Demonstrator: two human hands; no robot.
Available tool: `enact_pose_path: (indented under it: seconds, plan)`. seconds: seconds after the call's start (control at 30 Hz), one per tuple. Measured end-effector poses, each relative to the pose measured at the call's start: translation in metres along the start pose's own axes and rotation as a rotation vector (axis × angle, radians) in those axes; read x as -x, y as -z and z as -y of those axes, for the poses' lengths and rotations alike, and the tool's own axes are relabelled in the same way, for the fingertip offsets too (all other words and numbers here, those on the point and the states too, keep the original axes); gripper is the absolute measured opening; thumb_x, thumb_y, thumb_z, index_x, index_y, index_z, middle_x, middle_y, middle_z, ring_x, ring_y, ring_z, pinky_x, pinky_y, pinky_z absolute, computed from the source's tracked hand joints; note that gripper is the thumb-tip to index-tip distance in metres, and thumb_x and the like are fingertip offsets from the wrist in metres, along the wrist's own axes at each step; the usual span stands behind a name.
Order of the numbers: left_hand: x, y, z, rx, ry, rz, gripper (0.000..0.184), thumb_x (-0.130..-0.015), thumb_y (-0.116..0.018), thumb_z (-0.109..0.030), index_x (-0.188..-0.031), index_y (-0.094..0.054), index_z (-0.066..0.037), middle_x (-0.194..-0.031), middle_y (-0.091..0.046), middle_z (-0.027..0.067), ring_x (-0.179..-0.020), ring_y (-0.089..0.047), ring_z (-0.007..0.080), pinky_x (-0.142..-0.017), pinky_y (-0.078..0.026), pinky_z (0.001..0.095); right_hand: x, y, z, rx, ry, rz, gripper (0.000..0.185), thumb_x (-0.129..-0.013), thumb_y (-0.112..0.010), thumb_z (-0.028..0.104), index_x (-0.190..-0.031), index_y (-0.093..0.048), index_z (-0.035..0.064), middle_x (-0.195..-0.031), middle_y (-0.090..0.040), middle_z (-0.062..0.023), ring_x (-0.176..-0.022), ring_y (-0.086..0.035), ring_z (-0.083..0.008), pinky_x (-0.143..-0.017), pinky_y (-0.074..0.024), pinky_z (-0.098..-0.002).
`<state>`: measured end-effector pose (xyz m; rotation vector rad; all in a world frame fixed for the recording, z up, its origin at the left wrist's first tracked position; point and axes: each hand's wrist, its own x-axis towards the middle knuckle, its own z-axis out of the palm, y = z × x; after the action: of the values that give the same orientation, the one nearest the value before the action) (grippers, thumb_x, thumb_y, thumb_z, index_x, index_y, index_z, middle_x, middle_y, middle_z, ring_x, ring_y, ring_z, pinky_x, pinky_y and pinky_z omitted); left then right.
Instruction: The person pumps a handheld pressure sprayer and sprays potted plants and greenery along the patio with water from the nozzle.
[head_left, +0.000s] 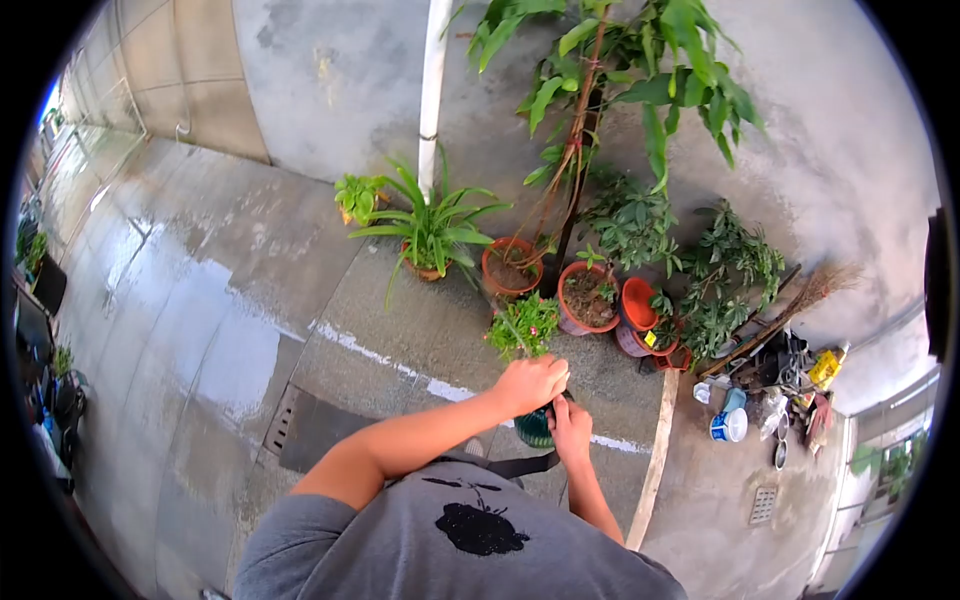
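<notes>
My left hand is closed in a fist above what looks like a hand-pump sprayer with a dark green bottle. Just below it, my right hand is closed around the black upper part of the same sprayer. The fingers hide most of its top. A thin pale line, either a wand or a jet of spray, runs from the hands towards the pots. Close beyond my left hand is a small bushy plant with reddish flowers. A black strap crosses in front of my grey shirt.
Against the wall stand a long-leaved plant, a tall tree's pot, and other terracotta pots. A twig broom leans right, near a paint bucket and clutter. A pale plank lies right; wet floor shines left.
</notes>
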<state>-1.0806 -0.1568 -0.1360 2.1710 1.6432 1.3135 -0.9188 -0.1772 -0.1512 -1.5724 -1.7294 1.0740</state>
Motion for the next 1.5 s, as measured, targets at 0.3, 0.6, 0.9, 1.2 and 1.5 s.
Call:
enact_pose_path:
  seconds: [0.3,0.6,0.9,1.2,1.5]
  plan:
    - [-0.082,0.057,-0.040,-0.032,-0.200,-0.119,0.020,-0.087,-0.066,-0.023,-0.077,-0.054,-0.009,-0.066,-0.060,0.0092,-0.055,-0.064,0.0300,-0.046,-0.051,0.0411,0.010,0.006,0.009,-0.286,-0.200,0.038,0.049,-0.103,-0.047,0.037,-0.073,-0.060,0.0005,-0.056,-0.051,-0.0002,-0.044,-0.043,-0.0083,-0.042,-0.0335,-0.0264]
    - [-0.010,-0.002,-0.009,-0.030,-0.080,0.081,0.021,-0.091,-0.062,-0.024,-0.078,-0.054,-0.009,-0.068,-0.061,0.0112,-0.058,-0.064,0.0325,-0.049,-0.052,0.0431,0.011,0.011,0.004,0.019,-0.035,-0.049,0.052,-0.100,-0.051,0.039,-0.069,-0.064,0.0002,-0.053,-0.054,0.0000,-0.046,-0.048,-0.0082,-0.045,-0.0358,-0.0286]
    - [-0.091,0.025,-0.057,-0.099,-0.498,-0.003,0.019,-0.087,-0.066,-0.022,-0.079,-0.055,-0.008,-0.067,-0.055,0.0060,-0.057,-0.065,0.0239,-0.046,-0.051,0.0360,0.011,0.030,0.038,-0.600,-0.179,-0.110,0.048,-0.105,-0.042,0.038,-0.078,-0.058,0.0021,-0.058,-0.050,0.0000,-0.043,-0.040,-0.0077,-0.041,-0.0305,-0.0248]
    - [-0.166,0.077,-0.142,0.031,-0.728,-0.204,0.023,-0.083,-0.069,-0.023,-0.072,-0.053,-0.011,-0.065,-0.051,0.0043,-0.055,-0.061,0.0213,-0.045,-0.048,0.0355,0.003,0.057,0.059,-0.639,0.040,-0.381,0.046,-0.106,-0.042,0.035,-0.078,-0.056,0.0020,-0.059,-0.050,-0.0010,-0.045,-0.040,-0.0071,-0.041,-0.0311,-0.0229]
    - [-0.140,-0.003,-0.118,0.081,-0.589,0.091,0.020,-0.087,-0.065,-0.022,-0.078,-0.053,-0.008,-0.069,-0.054,0.0093,-0.060,-0.065,0.0272,-0.049,-0.052,0.0405,0.007,0.083,0.066,-0.710,0.126,-0.438,0.043,-0.107,-0.040,0.032,-0.079,-0.054,0.0023,-0.061,-0.051,-0.0020,-0.045,-0.041,-0.0079,-0.040,-0.0307,-0.0231]
